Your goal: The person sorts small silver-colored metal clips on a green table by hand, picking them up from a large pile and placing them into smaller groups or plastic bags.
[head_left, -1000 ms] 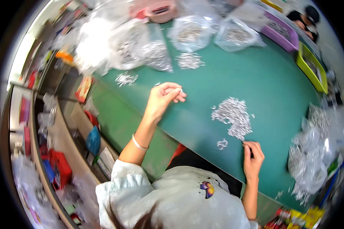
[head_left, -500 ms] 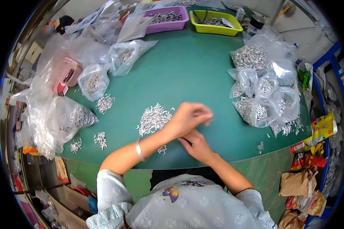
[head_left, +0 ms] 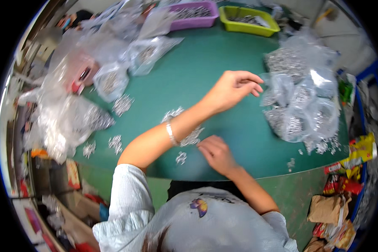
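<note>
My left hand (head_left: 238, 89) reaches across to the right above the green table, its fingers loosely stretched toward the clear plastic bags (head_left: 300, 90) of silvery metal pieces, a short gap away. Nothing shows between those fingers. Beneath my left forearm, which wears a silvery bracelet (head_left: 171, 133), lies a pile of small curved silvery metal pieces (head_left: 192, 137), partly hidden. At the right edge of this pile rests my right hand (head_left: 216, 154), low over the table with fingers curled in. Whatever it may hold is hidden. A small cluster of the same pieces (head_left: 181, 158) lies nearer to me.
Plastic bags of metal pieces (head_left: 109, 82) crowd the left side, with small heaps (head_left: 122, 105) beside them and a pink container (head_left: 86, 69) among them. A purple tray (head_left: 193, 23) and a yellow-green tray (head_left: 248, 27) stand at the back. Snack packets (head_left: 361, 153) hang by the right edge.
My left hand has moved away from my right hand, up and to the right toward the bags. My right hand stays near the pile. The whole view has shifted slightly.
</note>
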Demonstrator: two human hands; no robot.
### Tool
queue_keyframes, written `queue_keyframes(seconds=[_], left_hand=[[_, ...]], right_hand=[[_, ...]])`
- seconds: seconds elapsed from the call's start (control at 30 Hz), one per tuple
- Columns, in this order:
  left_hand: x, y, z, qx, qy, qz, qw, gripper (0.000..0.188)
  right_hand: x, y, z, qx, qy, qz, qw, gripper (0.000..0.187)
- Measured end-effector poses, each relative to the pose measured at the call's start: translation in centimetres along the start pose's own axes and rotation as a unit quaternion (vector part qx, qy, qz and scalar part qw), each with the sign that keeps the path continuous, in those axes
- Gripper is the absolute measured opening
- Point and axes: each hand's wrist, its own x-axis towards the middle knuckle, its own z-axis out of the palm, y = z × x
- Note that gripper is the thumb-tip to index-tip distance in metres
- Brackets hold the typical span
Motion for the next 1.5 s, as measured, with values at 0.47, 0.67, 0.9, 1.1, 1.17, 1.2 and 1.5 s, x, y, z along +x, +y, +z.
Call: queue_keyframes(seconds=[0.47,0.67,0.9,1.1,1.17,1.2,1.5], left_hand=[[-23.8,-5.6,-3.1,0.541,0.198,-0.13,0.807,0.046],[-25.0,-5.3,-4.0,0.484,0.212,-0.121,0.841,0.043],[-22.3,-6.1,-5.0,0.57,0.162,-0.066,0.803,0.039],[-23.3,-5.3,-4.7,0.566,0.17,-0.045,0.806,0.034],[-24.3,-5.0,-2.4,0.472,0.141,0.005,0.87,0.034],[-24.7,-4.5,-1.1,0.459,0.131,-0.01,0.879,0.034],[-27.8,-4.9,0.6,0.41,0.216,-0.063,0.884,0.038]], right_hand=[[5.2,-1.1,-0.4,-0.16,-0.235,-0.039,0.958,0.059],[2.9,-1.5,-2.5,-0.276,-0.284,0.003,0.918,0.054],[3.8,-1.9,-1.6,-0.181,-0.232,0.023,0.956,0.054],[2.2,-1.2,-3.6,-0.231,-0.245,0.036,0.941,0.054],[1.8,-1.2,-4.1,-0.221,-0.192,0.049,0.955,0.053],[2.2,-1.9,-3.9,-0.24,-0.202,0.022,0.949,0.054],[1.7,-1.7,-3.4,-0.219,-0.232,-0.012,0.948,0.057]])
